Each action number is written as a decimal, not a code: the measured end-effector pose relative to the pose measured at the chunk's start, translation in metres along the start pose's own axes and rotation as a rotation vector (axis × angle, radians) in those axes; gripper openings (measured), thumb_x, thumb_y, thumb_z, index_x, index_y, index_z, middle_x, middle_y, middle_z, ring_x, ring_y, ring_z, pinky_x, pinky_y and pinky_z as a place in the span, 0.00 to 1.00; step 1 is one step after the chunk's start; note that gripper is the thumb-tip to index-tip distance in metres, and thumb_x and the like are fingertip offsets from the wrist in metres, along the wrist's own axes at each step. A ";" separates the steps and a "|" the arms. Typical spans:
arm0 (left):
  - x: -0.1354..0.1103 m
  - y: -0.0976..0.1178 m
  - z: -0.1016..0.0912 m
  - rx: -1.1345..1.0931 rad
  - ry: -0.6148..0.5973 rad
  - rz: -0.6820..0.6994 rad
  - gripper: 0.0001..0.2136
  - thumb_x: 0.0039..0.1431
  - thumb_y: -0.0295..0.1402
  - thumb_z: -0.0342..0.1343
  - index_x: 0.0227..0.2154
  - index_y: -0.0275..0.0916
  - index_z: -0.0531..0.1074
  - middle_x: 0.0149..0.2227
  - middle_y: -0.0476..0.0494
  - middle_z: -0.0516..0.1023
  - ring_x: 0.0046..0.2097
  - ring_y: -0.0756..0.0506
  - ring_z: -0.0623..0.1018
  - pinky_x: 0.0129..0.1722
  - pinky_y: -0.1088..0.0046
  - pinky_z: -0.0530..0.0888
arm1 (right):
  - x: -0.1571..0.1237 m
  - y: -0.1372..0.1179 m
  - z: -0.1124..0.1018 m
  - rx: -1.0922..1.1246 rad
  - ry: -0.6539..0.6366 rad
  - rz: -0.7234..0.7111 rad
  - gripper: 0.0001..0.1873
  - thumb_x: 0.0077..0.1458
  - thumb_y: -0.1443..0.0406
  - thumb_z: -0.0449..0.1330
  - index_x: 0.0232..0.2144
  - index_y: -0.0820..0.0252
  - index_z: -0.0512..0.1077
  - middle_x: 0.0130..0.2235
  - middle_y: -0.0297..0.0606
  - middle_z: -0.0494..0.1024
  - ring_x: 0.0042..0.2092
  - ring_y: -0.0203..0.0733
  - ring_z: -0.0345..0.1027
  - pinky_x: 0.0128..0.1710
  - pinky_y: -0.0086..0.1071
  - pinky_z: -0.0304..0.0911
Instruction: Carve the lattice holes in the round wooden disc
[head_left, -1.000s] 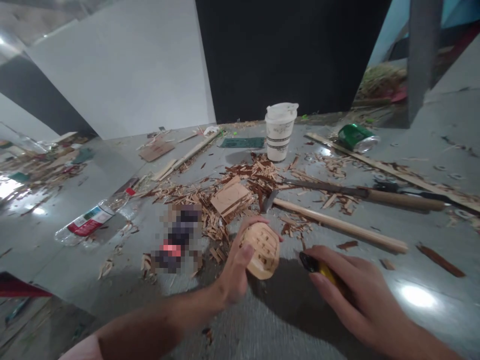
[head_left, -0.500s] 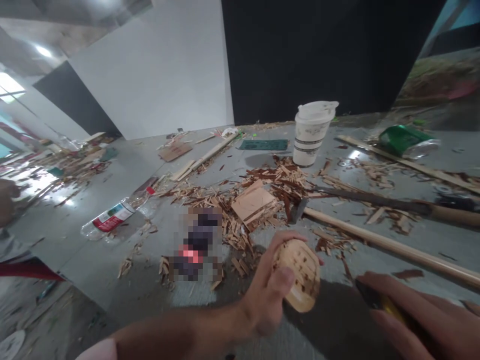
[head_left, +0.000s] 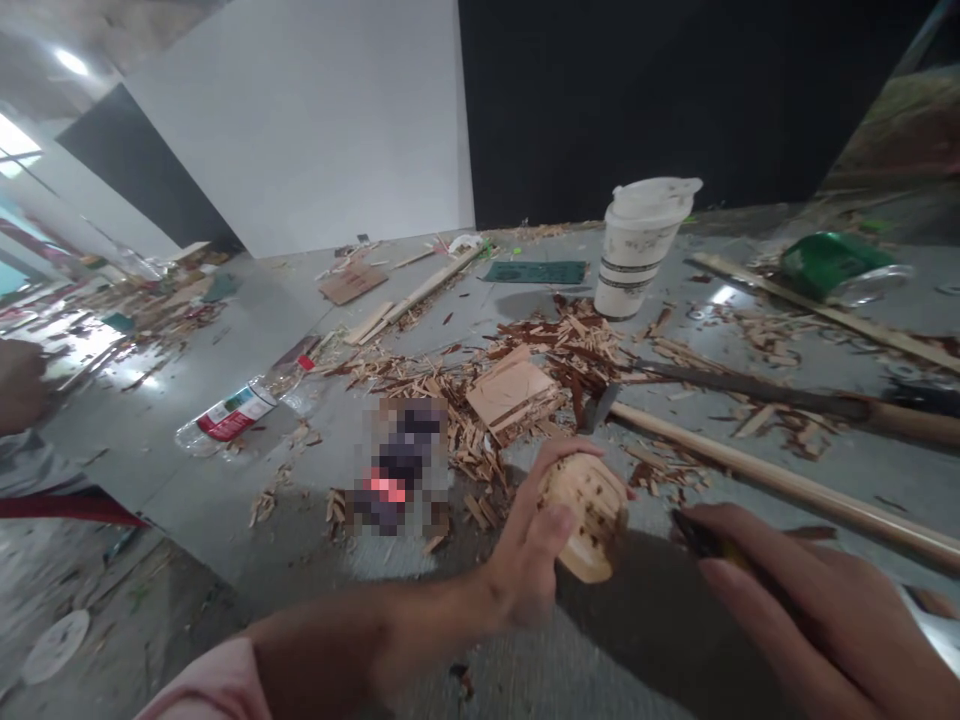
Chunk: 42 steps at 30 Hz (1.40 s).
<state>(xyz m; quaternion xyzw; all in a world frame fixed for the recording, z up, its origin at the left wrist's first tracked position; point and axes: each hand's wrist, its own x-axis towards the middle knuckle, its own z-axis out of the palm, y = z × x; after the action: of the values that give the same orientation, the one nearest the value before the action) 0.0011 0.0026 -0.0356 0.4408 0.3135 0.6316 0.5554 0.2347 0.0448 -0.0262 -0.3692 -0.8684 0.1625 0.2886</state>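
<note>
My left hand (head_left: 534, 545) is wrapped round a rounded, pale carved wooden piece (head_left: 591, 505) with several small dark pits in its face. The piece is held up off the work surface, its pitted face turned toward me. To the right, my right hand (head_left: 806, 590) is closed round a slim tool (head_left: 701, 535) with a dark front end and a yellowish part. Most of this tool is hidden by the fingers, so its kind is unclear. Its front end points left toward the wooden piece and is apart from it.
Wood chips (head_left: 480, 440) surround a flat wooden block (head_left: 514, 390). Behind stand a paper cup (head_left: 641, 250) and a green can (head_left: 832, 265) on its side. A long wooden handle (head_left: 780, 485) lies right, a plastic bottle (head_left: 236, 415) left. Another person's hand (head_left: 19, 385) shows at the left edge.
My right hand has moved left with the tool, closer to the wooden piece. My left hand and the wooden piece have shifted slightly and tilted; the whole view has shifted a little too.
</note>
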 end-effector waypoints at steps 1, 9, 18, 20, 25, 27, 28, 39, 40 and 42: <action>0.000 0.000 0.000 -0.002 0.007 0.004 0.27 0.72 0.52 0.51 0.64 0.39 0.67 0.52 0.32 0.82 0.53 0.33 0.81 0.55 0.53 0.75 | 0.009 -0.007 -0.002 0.005 0.010 -0.013 0.15 0.72 0.57 0.53 0.55 0.50 0.72 0.37 0.38 0.86 0.29 0.46 0.79 0.25 0.36 0.70; 0.001 -0.004 0.000 -0.022 0.031 0.016 0.31 0.69 0.55 0.52 0.64 0.37 0.66 0.50 0.31 0.82 0.52 0.32 0.81 0.53 0.53 0.78 | 0.021 -0.020 -0.003 -0.128 0.058 -0.141 0.07 0.73 0.64 0.50 0.47 0.53 0.68 0.37 0.40 0.82 0.31 0.44 0.77 0.26 0.34 0.68; 0.005 0.004 0.006 0.014 0.103 0.093 0.32 0.63 0.59 0.53 0.58 0.38 0.70 0.46 0.32 0.82 0.48 0.32 0.82 0.44 0.55 0.80 | 0.016 -0.028 -0.013 -0.057 -0.015 -0.269 0.06 0.73 0.66 0.49 0.47 0.56 0.66 0.33 0.34 0.76 0.29 0.38 0.72 0.28 0.32 0.62; 0.006 0.008 0.009 0.002 0.129 0.128 0.29 0.64 0.58 0.53 0.56 0.40 0.71 0.46 0.33 0.82 0.46 0.33 0.81 0.42 0.56 0.79 | 0.017 -0.033 -0.014 -0.043 -0.046 -0.281 0.06 0.74 0.66 0.49 0.46 0.56 0.66 0.32 0.34 0.75 0.29 0.38 0.71 0.28 0.32 0.61; 0.007 0.013 0.010 0.041 0.138 0.170 0.28 0.64 0.59 0.52 0.55 0.44 0.71 0.44 0.38 0.82 0.42 0.38 0.79 0.40 0.61 0.77 | 0.016 -0.040 -0.013 -0.022 -0.103 -0.286 0.06 0.74 0.65 0.49 0.45 0.56 0.66 0.31 0.32 0.75 0.29 0.38 0.72 0.28 0.33 0.60; 0.007 0.013 0.010 0.074 0.136 0.186 0.28 0.64 0.60 0.52 0.55 0.43 0.71 0.43 0.38 0.82 0.42 0.38 0.79 0.40 0.61 0.77 | 0.016 -0.040 -0.011 -0.015 -0.121 -0.282 0.07 0.74 0.65 0.49 0.45 0.56 0.67 0.32 0.32 0.75 0.29 0.39 0.72 0.28 0.33 0.61; 0.007 0.013 0.010 0.085 0.133 0.195 0.28 0.64 0.59 0.52 0.54 0.43 0.72 0.43 0.38 0.82 0.42 0.38 0.78 0.39 0.61 0.77 | 0.016 -0.040 -0.011 -0.012 -0.126 -0.282 0.07 0.74 0.65 0.49 0.44 0.56 0.67 0.31 0.32 0.75 0.29 0.39 0.72 0.28 0.33 0.61; 0.005 0.015 0.011 0.131 0.082 0.175 0.29 0.62 0.61 0.56 0.54 0.44 0.74 0.45 0.38 0.82 0.46 0.36 0.79 0.36 0.63 0.76 | 0.015 -0.038 -0.008 -0.005 -0.157 -0.257 0.10 0.75 0.64 0.50 0.41 0.56 0.70 0.30 0.32 0.74 0.27 0.39 0.71 0.27 0.35 0.60; 0.004 0.015 0.010 0.138 0.080 0.174 0.29 0.62 0.61 0.56 0.54 0.44 0.73 0.45 0.37 0.82 0.47 0.36 0.79 0.36 0.63 0.76 | 0.014 -0.038 -0.008 -0.005 -0.163 -0.258 0.09 0.75 0.63 0.50 0.42 0.57 0.70 0.31 0.32 0.74 0.28 0.39 0.71 0.28 0.35 0.60; 0.004 0.013 0.009 0.155 0.082 0.166 0.29 0.63 0.60 0.54 0.56 0.43 0.72 0.46 0.36 0.81 0.48 0.35 0.79 0.38 0.62 0.76 | 0.013 -0.038 -0.007 -0.001 -0.168 -0.256 0.09 0.75 0.63 0.50 0.44 0.57 0.70 0.31 0.32 0.75 0.28 0.40 0.72 0.28 0.36 0.61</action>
<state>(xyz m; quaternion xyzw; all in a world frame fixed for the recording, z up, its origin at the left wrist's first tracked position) 0.0034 0.0029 -0.0196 0.4804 0.3462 0.6669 0.4523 0.2111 0.0295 0.0032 -0.2407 -0.9294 0.1543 0.2333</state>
